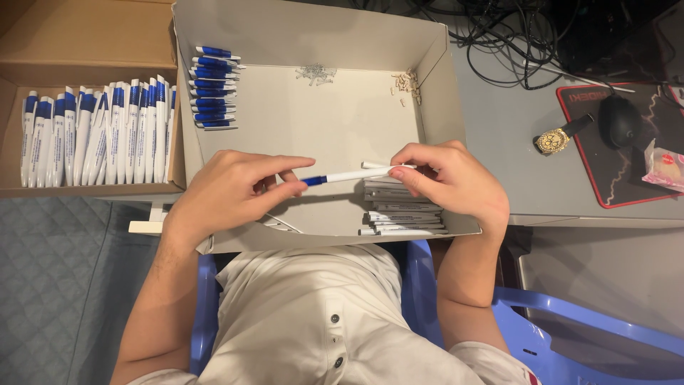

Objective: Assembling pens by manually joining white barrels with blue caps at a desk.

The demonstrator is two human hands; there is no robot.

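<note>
Head view shows left hand (231, 189) and right hand (445, 178) each pinching one end of a white-and-blue pen (349, 175) — held level above the open cardboard tray (313, 121), where white barrels (402, 210) sit stacked within reach.

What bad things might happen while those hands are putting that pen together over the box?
The pen is held only by fingertips of the left hand and right hand, so it might slip into the cardboard box. The tiny springs lie loose on the box floor; a bump could scatter them. The right hand hovers over the stack of white barrels and could topple it.
</note>
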